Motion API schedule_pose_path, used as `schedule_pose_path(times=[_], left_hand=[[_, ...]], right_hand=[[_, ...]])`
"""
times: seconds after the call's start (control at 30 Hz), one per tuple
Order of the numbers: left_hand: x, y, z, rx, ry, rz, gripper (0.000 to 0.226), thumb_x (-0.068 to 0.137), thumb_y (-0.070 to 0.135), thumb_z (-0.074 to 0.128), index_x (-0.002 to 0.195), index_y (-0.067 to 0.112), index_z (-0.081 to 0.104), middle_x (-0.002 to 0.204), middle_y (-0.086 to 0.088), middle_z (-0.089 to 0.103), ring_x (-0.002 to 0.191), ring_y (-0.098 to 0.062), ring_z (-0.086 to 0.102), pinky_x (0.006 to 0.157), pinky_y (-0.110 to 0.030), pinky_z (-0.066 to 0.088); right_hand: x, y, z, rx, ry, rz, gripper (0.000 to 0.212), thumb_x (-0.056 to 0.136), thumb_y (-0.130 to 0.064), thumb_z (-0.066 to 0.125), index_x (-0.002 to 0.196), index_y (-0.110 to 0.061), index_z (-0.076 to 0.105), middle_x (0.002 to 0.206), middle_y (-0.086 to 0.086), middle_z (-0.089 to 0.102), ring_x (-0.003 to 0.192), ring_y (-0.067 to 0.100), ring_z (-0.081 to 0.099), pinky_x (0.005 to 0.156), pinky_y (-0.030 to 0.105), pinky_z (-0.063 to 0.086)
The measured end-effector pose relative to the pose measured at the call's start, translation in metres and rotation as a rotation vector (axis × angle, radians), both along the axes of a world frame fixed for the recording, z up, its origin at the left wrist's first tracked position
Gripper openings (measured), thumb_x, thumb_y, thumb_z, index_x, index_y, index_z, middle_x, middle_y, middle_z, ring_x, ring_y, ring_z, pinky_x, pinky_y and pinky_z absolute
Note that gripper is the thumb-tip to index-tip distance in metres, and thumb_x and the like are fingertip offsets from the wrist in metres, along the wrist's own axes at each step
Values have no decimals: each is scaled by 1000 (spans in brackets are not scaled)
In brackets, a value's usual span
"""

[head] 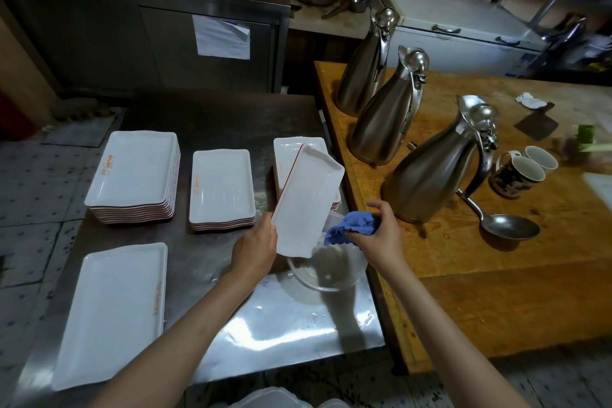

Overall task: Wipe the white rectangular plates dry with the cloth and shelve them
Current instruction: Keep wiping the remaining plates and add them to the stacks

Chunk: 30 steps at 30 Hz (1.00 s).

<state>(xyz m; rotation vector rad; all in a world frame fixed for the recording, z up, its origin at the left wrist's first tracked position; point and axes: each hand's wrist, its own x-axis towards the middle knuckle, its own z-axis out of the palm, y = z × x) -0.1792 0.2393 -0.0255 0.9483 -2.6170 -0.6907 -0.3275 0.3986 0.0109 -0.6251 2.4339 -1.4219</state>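
My left hand (255, 248) grips the near end of a white rectangular plate (306, 202) with a red rim, tilted up above a clear glass bowl (326, 270). My right hand (377, 235) holds a crumpled blue cloth (347, 225) just right of that plate, over the bowl. Behind the lifted plate lies a stack of white plates (286, 156). More stacks stand on the steel table (265, 325): a tall one at the far left (135, 172), a lower one in the middle (222, 187), and large plates at the near left (112, 311).
A wooden table (496, 275) adjoins on the right with three steel jugs (430, 172), two mugs (520, 172), a ladle (506, 225) and a cleaver (536, 124). Steel cabinet (212, 43) and bowls stand behind. Water drops lie on the steel table.
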Motion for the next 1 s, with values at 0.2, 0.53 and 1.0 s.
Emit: schedule_pose_path(times=[0.2, 0.53, 1.0], left_hand=[[0, -3, -4, -151, 5, -65, 57, 60, -6, 81, 100, 11, 44, 41, -2, 44, 27, -24, 46, 28, -16, 22], [-8, -7, -15, -139, 54, -96, 24, 95, 21, 36, 115, 11, 44, 55, -12, 59, 45, -32, 58, 40, -28, 39], [-12, 12, -9, 653, 243, 80, 33, 100, 12, 36, 130, 9, 48, 119, -3, 56, 106, -18, 52, 88, -25, 37]], right_hand=[[0, 2, -2, 4, -7, -7, 61, 67, -6, 83, 116, -18, 48, 95, -4, 55, 81, 2, 57, 66, 14, 49], [1, 4, 0, 30, -26, -9, 59, 69, -4, 80, 117, -20, 49, 96, -7, 55, 83, 2, 57, 62, 10, 47], [8, -9, -2, 143, 144, 128, 40, 65, -12, 82, 89, -21, 52, 97, 0, 59, 91, 15, 56, 66, 19, 48]])
